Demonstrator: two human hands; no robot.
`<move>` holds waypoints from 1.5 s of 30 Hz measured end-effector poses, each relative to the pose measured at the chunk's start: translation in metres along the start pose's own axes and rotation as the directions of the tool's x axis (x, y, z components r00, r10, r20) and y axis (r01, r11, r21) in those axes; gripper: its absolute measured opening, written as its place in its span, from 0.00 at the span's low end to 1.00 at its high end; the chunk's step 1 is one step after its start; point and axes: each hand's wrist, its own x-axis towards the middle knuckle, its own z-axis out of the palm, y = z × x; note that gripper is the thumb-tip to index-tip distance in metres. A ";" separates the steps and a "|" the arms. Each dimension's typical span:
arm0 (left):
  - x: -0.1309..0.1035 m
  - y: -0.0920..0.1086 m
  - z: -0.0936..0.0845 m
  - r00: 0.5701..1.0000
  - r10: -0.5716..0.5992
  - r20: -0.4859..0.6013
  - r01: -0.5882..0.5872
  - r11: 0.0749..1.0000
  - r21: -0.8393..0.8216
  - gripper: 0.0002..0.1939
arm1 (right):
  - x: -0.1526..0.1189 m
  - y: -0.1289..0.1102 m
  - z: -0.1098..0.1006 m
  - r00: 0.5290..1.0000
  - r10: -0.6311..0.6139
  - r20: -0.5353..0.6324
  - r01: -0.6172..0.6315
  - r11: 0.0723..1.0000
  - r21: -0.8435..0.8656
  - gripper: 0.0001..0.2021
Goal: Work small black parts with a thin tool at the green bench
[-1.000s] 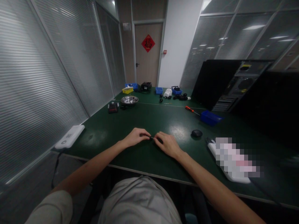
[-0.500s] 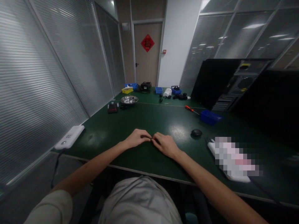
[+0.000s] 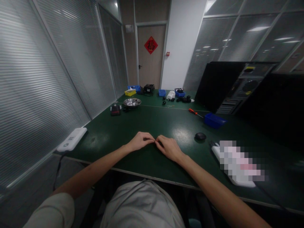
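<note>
Over the dark green tabletop [image 3: 140, 164], my left hand [image 3: 142, 141] and my right hand [image 3: 168, 146] meet at their fingertips, low near the front edge. Thumb and fingers of my left hand are pinched together. My right hand is curled, its thumb and fingertips closed at the same spot. Something tiny and dark seems to sit between the fingertips, too small to name. A black computer mouse [image 3: 200, 136] lies to the right of my right hand.
An orange-handled screwdriver [image 3: 193, 111] points at a blue bin [image 3: 214, 120]. A metal bowl [image 3: 132, 102] stands back left beside a dark box [image 3: 115, 110]. White devices [image 3: 72, 139] lie at both sides. A computer tower [image 3: 244, 87] stands right. Small blue bins [image 3: 162, 92] line the back.
The view has shifted very slightly. Both hands stay fingertip to fingertip in the same place, with the left fingers pinched a little closer together.
</note>
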 end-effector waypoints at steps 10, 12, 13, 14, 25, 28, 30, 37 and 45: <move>0.005 -0.014 -0.003 0.992 -0.081 -0.096 0.086 0.995 0.049 0.13 | -0.001 -0.001 -0.004 1.000 0.012 -0.007 -0.012 1.000 0.001 0.11; 0.008 -0.019 -0.003 0.994 -0.057 -0.094 0.069 0.990 0.123 0.13 | -0.001 -0.001 -0.004 1.000 0.016 -0.007 -0.016 1.000 0.004 0.11; 0.008 -0.020 -0.003 0.996 -0.033 -0.080 0.046 0.984 0.173 0.12 | -0.001 -0.001 -0.004 1.000 0.020 -0.007 -0.020 1.000 0.004 0.11; 0.009 -0.021 -0.003 0.998 -0.006 -0.058 0.019 0.975 0.222 0.12 | -0.001 -0.001 -0.004 1.000 0.024 -0.008 -0.024 1.000 0.004 0.11; -0.005 0.002 -0.001 0.995 0.094 0.029 -0.098 0.957 0.275 0.15 | -0.003 0.003 -0.004 0.999 0.022 -0.041 -0.020 0.999 0.046 0.11; -0.005 0.002 0.000 0.998 0.054 0.044 -0.063 0.964 0.258 0.18 | -0.004 0.004 -0.006 0.999 0.026 -0.038 -0.024 0.998 0.059 0.10; -0.004 -0.001 -0.001 0.998 0.050 0.036 -0.058 0.960 0.272 0.13 | -0.004 0.004 -0.006 0.999 0.031 -0.043 -0.028 0.997 0.071 0.11; -0.001 -0.006 -0.003 0.993 0.086 0.078 -0.105 0.952 0.287 0.10 | -0.004 0.008 -0.005 0.998 0.044 -0.052 -0.039 0.995 0.094 0.10; -0.037 -0.084 -0.100 0.990 -0.120 -0.077 0.143 0.827 0.543 0.17 | -0.003 0.008 -0.007 0.997 0.054 -0.053 -0.046 0.990 0.130 0.10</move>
